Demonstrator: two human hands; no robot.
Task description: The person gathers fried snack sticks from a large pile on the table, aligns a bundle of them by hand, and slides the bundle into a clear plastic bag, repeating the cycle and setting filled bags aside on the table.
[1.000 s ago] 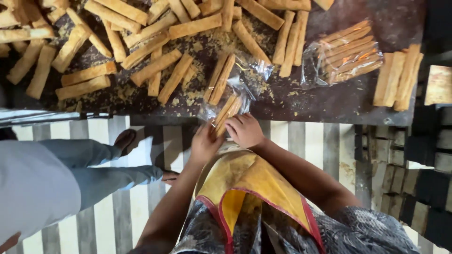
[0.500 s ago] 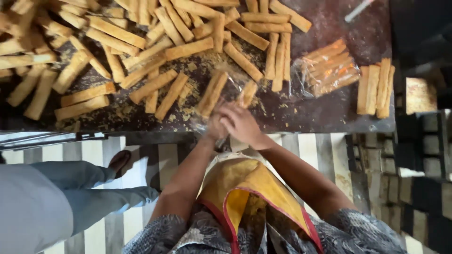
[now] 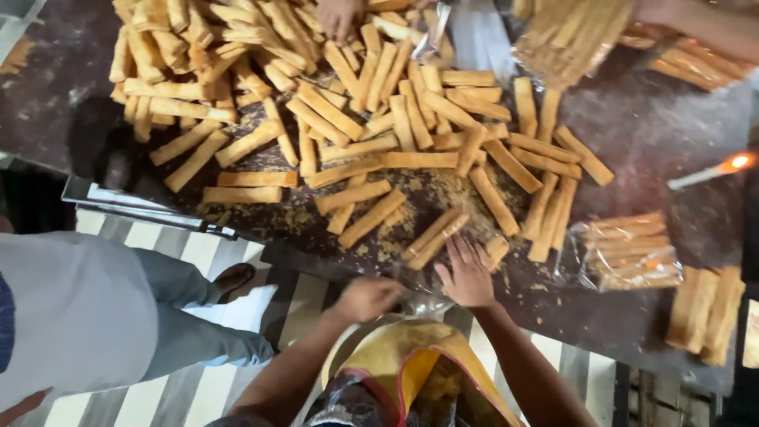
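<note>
Down at the near edge of the dark counter (image 3: 648, 134), right hand (image 3: 466, 277) laid flat, fingers spread and open, fingertips touching a pair of golden pastry sticks (image 3: 435, 237) lying side by side; nothing clasped. Left hand (image 3: 368, 298) just beside it at the same edge, curled into a loose grip, seemingly on a bit of clear plastic wrap (image 3: 427, 303), though blurred and hard to tell. Crumbs (image 3: 395, 249) scattered around the pair. Spread over the middle and far left of the counter, a big loose heap of sticks (image 3: 316, 103). Toward the near right corner, a filled clear bag of sticks (image 3: 628, 253), with three bare sticks (image 3: 704, 312) beyond it. At the far edge, another person's hand (image 3: 340, 16) resting among the heap. Left of the counter, a person in grey trousers (image 3: 174, 316) standing on striped floor (image 3: 292, 304).
</note>
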